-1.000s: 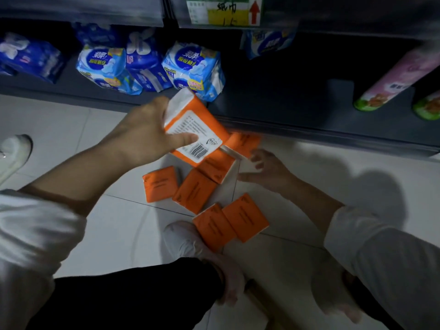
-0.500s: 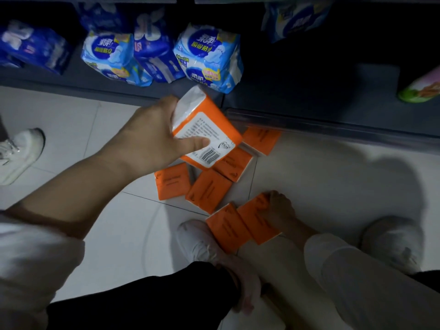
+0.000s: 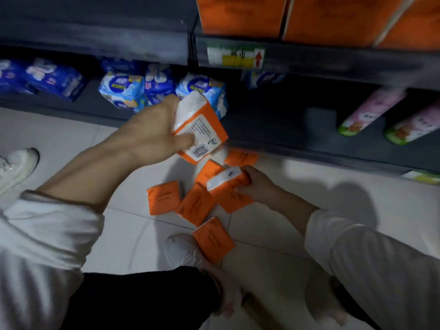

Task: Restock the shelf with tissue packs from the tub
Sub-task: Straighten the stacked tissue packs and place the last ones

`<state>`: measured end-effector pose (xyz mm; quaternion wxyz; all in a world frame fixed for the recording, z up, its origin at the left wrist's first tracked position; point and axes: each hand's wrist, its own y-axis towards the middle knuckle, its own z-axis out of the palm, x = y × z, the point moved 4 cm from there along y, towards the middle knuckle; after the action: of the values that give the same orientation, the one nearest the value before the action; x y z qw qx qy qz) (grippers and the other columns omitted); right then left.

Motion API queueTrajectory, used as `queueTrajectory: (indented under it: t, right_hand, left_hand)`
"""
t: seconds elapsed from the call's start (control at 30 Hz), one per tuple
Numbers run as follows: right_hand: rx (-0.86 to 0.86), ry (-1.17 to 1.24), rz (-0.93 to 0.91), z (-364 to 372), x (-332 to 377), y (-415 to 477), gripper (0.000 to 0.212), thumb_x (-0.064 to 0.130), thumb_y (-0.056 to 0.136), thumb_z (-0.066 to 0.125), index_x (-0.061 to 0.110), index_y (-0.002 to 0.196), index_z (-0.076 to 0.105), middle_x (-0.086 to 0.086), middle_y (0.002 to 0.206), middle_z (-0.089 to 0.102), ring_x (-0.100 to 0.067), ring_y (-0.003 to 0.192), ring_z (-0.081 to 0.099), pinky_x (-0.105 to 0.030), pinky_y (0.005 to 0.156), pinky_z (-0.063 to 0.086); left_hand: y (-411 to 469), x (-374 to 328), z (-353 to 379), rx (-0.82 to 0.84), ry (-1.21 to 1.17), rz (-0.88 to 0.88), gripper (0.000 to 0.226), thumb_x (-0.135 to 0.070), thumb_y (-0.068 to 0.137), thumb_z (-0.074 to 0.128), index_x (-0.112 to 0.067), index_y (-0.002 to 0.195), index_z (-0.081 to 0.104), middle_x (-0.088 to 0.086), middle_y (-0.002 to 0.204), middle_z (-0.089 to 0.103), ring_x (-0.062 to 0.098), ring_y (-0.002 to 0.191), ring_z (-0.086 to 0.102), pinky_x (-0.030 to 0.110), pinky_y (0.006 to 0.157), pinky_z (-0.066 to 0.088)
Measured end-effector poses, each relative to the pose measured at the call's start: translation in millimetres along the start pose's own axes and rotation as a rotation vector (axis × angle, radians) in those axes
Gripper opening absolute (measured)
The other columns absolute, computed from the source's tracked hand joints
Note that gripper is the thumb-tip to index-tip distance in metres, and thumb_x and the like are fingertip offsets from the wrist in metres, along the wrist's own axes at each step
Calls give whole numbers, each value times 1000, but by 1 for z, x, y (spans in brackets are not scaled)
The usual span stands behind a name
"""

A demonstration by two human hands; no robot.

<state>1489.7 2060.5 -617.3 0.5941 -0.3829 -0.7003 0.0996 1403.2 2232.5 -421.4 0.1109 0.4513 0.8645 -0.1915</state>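
Pale floor tiles (image 3: 297,182) run along the foot of a dark store rack, and we're crouched low over them. Centre frame, our left hand (image 3: 152,132) has its grip wrapped round a thick orange tissue pack (image 3: 200,132), thumb across the barcode face, held in the air just in front of the bottom shelf (image 3: 273,125). Below and to the right, our right hand (image 3: 259,184) has its grip closed round a single orange pack (image 3: 228,178), raised just clear of the loose packs (image 3: 164,197) scattered on the tiles mid-frame. The lowest pack (image 3: 212,239) lies against the toe of our white shoe (image 3: 183,251). No tub shows from here.

We read this as the gathering step: collect off the floor, then shelve. To do it well, we'd bring the single pack flat against the thick one with the faces matched and edges squared, and let the left thumb pin both, since that wrap looks slick.

Where do they go? A bare stretch of bottom shelf sits between the blue packs (image 3: 123,90) and the pink tubes (image 3: 371,110). But the orange cartons (image 3: 240,13) at top right, and the red arrow on the shelf tag (image 3: 235,58), hint that orange stock belongs higher. The tag is too smeared to read.

We should mind our feet: a shoe shifting now could crush a pack.
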Motion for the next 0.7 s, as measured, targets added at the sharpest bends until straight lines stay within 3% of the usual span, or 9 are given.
queueTrajectory:
  t: [0.07,0.13,0.23,0.33,0.4,0.47,0.6,0.7]
  right_hand:
    - [-22,-10,-73,-12,32,-15,61,7,78,71,8,133,44,-14,126,55,-27,114,54,-41,98,45]
    - [-32,-8,-137,-25,63,-34,55,6,79,70,8,129,46,-14,119,58,-23,108,55,-41,98,44]
    - [-7,-22,-208,-46,106,-72,46,10,82,68,15,123,48,-3,107,59,-16,100,56,-35,92,47]
    - [-6,-27,-318,-68,144,-110,39,11,85,66,20,118,47,5,102,58,-13,97,57,-27,84,49]
    - [-32,-14,-391,-81,165,-132,38,10,85,66,23,114,46,9,99,58,-8,93,57,-20,79,49]
    - [-62,60,-451,-92,183,-150,39,7,84,67,25,113,47,6,101,61,-5,90,60,-19,77,51]
    - [-102,195,-544,-107,210,-179,43,5,84,65,23,119,46,5,101,64,-3,87,62,-17,74,54]
    - [-258,235,-579,-117,223,-191,51,8,81,69,19,126,46,-2,108,62,-12,97,61,-27,86,53]
  left_hand:
    - [-10,-7,-13,-70,-58,22,69,-16,83,64,-25,141,27,9,117,52,29,106,53,27,79,36]
    - [-20,-15,-25,-158,-29,61,81,-10,86,57,-41,146,13,13,130,40,34,110,50,34,91,38]
    - [-34,-23,-38,-251,9,95,63,-2,84,49,-37,136,43,13,126,33,38,106,50,36,95,40]
    - [-46,-33,-46,-313,-173,63,35,-12,87,47,-22,114,66,12,125,33,32,113,47,29,101,36]
    - [-57,-47,-53,-284,-358,-11,22,-26,92,51,-29,104,69,3,122,31,15,110,45,14,95,28]
    - [-64,-62,-58,-210,-474,-24,13,-42,88,55,-40,93,66,0,119,30,4,103,41,11,91,24]
    - [-73,-83,-69,-185,-466,45,25,-55,80,59,-38,97,65,-2,116,32,4,98,41,14,88,27]
    - [-71,-94,-77,-271,-509,60,20,-49,82,61,-32,92,65,-1,115,36,7,97,44,20,87,35]
